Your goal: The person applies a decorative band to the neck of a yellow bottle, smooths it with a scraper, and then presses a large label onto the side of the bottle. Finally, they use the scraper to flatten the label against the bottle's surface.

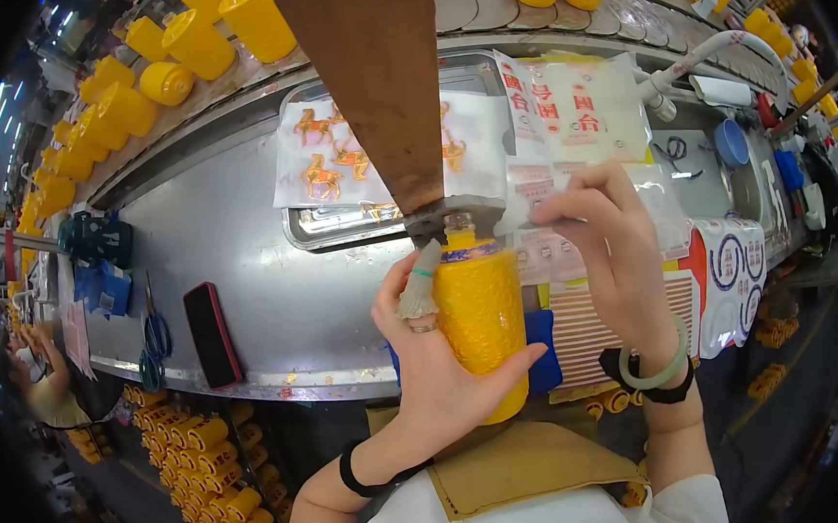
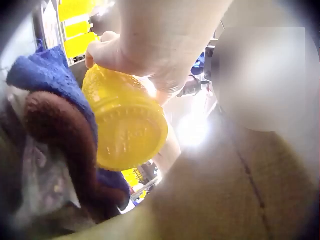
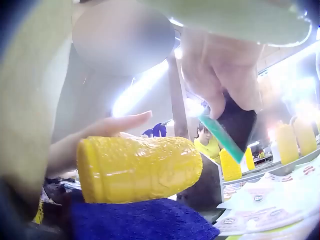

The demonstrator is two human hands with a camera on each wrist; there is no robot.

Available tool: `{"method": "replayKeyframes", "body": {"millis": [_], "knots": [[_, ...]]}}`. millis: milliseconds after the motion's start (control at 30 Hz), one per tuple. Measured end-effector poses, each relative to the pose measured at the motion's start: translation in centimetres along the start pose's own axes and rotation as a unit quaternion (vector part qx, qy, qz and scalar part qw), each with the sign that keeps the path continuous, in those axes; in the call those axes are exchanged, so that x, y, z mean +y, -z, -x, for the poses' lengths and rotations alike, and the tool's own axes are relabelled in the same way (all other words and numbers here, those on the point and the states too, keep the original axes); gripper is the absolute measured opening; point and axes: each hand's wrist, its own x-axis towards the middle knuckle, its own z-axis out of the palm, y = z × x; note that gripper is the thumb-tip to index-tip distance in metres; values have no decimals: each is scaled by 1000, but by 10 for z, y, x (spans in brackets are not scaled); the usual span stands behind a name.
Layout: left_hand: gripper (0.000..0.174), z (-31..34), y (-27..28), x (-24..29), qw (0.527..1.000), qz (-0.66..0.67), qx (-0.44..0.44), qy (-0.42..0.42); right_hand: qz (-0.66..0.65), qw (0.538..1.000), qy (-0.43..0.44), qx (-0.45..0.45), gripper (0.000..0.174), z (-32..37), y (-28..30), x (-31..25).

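Observation:
My left hand [image 1: 436,367] grips a textured yellow bottle [image 1: 480,306], standing upright in the head view. The bottle has a clear glass neck and a purple patterned band at its shoulder. A pale finger cover [image 1: 421,286] with a green band sits on one left finger. In the left wrist view, the base of the bottle [image 2: 130,135] faces the camera. Raised to the right of the bottle, my right hand [image 1: 607,239] has bent fingers over the printed label sheets [image 1: 574,119]. The right wrist view shows it pinching a dark flat piece with a green edge [image 3: 230,130].
A brown post [image 1: 362,71] rises directly before the bottle. Behind it, a metal tray [image 1: 300,231] carries sheets of golden horse stickers [image 1: 317,128]. A phone [image 1: 212,334] and scissors [image 1: 155,333] lie left. A blue cloth [image 3: 145,220] lies below the bottle. Yellow bottles [image 1: 195,44] line the conveyor.

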Motion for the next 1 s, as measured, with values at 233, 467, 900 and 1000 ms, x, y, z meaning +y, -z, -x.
{"method": "replayKeyframes", "body": {"millis": [233,467,900,1000], "knots": [[95,1,-11,-14,995,77,45,34,-107,988,-42,-102,35,-26,-3,4],[95,4,-7,-24,980,188,17,65,-22,983,61,-173,31,-36,-6,17],[96,8,-8,-36,920,383,-23,79,-75,987,-3,-139,31,-30,-2,14],[98,7,-10,-31,896,438,-20,75,-75,982,37,-167,31,-30,-5,14]]}}
